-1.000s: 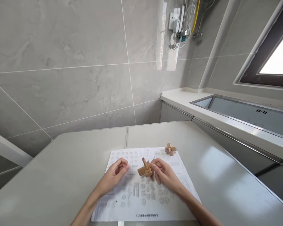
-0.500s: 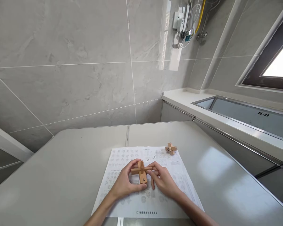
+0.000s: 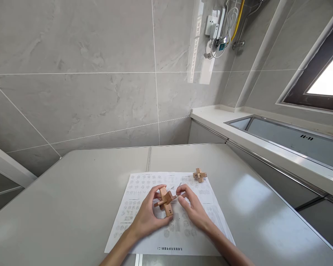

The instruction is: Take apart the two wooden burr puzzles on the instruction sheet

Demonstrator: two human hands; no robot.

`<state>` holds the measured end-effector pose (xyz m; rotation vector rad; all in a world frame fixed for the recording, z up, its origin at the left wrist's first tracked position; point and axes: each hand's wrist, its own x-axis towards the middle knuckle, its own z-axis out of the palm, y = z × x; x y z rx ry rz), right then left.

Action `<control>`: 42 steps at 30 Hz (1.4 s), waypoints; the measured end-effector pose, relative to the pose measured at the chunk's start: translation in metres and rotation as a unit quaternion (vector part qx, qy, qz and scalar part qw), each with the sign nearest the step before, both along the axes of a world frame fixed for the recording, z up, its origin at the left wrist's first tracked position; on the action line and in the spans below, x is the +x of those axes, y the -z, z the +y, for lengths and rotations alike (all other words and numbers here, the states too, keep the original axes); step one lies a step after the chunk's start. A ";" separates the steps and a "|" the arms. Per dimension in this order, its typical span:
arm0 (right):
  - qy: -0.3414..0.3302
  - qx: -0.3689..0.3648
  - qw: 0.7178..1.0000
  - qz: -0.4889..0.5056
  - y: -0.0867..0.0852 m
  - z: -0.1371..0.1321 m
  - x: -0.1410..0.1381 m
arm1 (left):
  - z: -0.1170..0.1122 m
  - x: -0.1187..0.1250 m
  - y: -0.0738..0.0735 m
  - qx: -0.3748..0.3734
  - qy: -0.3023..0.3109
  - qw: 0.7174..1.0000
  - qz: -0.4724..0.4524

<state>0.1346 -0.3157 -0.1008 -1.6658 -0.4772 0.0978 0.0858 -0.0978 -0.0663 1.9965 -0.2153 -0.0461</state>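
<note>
Our left hand (image 3: 147, 215) pinched the lower-centre wooden puzzle (image 3: 167, 203) in a wide grip, our right hand (image 3: 193, 205) curled beside it, hold unclear, so uneven squeezing risked loosening pieces.

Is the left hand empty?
No, the left hand holds a wooden cross, with its thumb at the end marked 2.

A "2" (image 3: 170, 211) is being shown on the nearer wooden cross (image 3: 166, 201). On the printed sheet (image 3: 194, 245), an upside-down heading (image 3: 169, 248) is being displayed, ending in "(二)"; the small print (image 3: 144, 177) and the mark (image 3: 196, 175) on the farther cross (image 3: 200, 175) are being blurred beyond reading.
</note>
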 end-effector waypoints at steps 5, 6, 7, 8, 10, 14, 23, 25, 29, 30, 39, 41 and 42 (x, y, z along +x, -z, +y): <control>-0.035 0.007 0.999 0.040 0.002 0.005 -0.002 | 0.001 -0.001 0.007 0.068 0.003 0.995 -0.067; -0.044 0.015 0.998 0.052 0.003 0.005 -0.002 | 0.002 -0.001 0.008 0.069 0.007 0.996 -0.061; -0.054 0.023 0.996 0.066 0.004 0.005 -0.001 | 0.003 -0.001 0.009 0.070 0.011 0.996 -0.055; -0.066 0.030 0.994 0.081 0.005 0.005 0.000 | 0.005 -0.001 0.010 0.070 0.015 0.996 -0.052; -0.091 0.045 0.989 0.110 0.007 0.004 0.002 | 0.007 0.000 0.012 0.076 0.021 0.995 -0.062; -0.146 0.072 0.973 0.162 0.009 0.001 0.004 | 0.008 0.000 0.011 0.071 0.022 0.993 -0.095; -0.211 0.100 0.944 0.235 0.013 -0.002 0.000 | 0.012 0.000 0.011 0.013 0.052 0.997 -0.052; -0.207 0.105 0.941 0.248 0.014 -0.001 0.001 | 0.012 0.001 0.010 0.010 0.051 0.997 -0.051; -0.200 0.113 0.935 0.270 0.013 0.000 0.002 | 0.011 0.002 0.003 -0.024 0.064 0.996 -0.049; -0.195 0.116 0.935 0.274 0.012 0.001 0.002 | 0.011 0.002 0.002 -0.039 0.064 0.996 -0.045; -0.071 0.172 0.939 0.289 0.009 0.001 0.004 | 0.018 0.007 0.002 -0.126 -0.006 0.992 0.008; -0.054 0.177 0.939 0.289 0.011 -0.003 0.006 | 0.028 0.012 0.003 -0.137 -0.066 0.988 0.022; -0.055 0.175 0.940 0.288 0.011 -0.006 0.007 | 0.034 0.015 0.003 -0.129 -0.101 0.986 0.030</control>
